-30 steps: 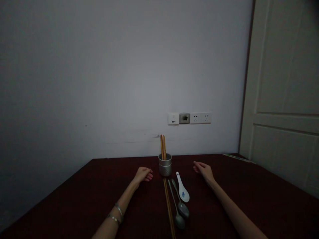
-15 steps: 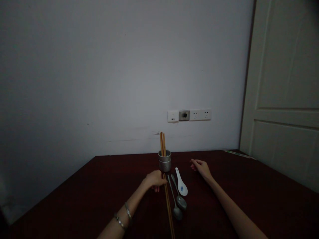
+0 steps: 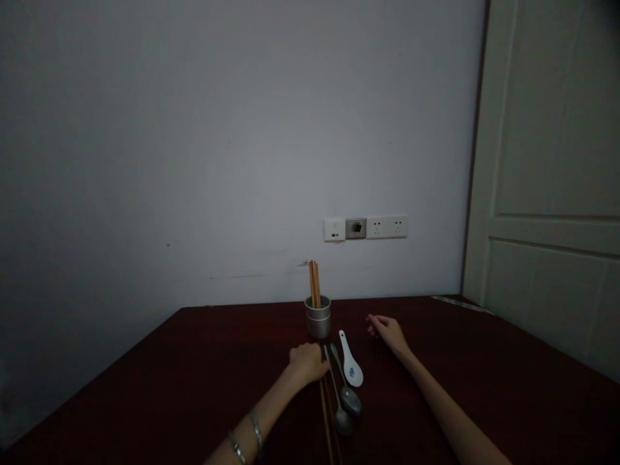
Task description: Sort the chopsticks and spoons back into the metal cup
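From my remote view, the left hand point(image 3: 309, 363) covered loose chopsticks point(image 3: 325, 413), grip unclear; the right hand point(image 3: 389, 332) lay half-open, farther right.

You wear two silvery bangles point(image 3: 256, 427) on the forearm point(image 3: 277, 405) behind your left hand point(image 3: 309, 363); your right forearm point(image 3: 433, 392) is bare.

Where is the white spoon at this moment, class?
In the head view, the white spoon lies just right of centre on the table, between the metal spoons and the right hand.
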The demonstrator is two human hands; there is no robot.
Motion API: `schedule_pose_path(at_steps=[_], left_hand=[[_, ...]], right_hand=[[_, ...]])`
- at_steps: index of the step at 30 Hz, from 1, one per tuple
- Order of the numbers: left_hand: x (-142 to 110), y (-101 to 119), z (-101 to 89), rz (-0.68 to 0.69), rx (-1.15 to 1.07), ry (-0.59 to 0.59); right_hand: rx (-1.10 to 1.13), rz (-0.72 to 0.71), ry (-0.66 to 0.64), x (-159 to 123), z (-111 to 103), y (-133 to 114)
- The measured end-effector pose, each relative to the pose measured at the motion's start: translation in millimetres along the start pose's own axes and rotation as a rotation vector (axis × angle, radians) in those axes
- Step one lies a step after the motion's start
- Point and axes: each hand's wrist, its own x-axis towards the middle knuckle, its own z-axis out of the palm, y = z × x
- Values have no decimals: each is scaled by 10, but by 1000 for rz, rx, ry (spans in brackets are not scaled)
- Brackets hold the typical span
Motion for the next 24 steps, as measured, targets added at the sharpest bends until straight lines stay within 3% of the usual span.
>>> schedule_pose_path(at_steps=[5,24], left_hand=[[-10,28,10,-5,181,81],[-43,119,-10,-46,167,106]], right_hand=[[-26,-9,-22,-7,-1,-4],[-72,-28,-44,26,3,44]])
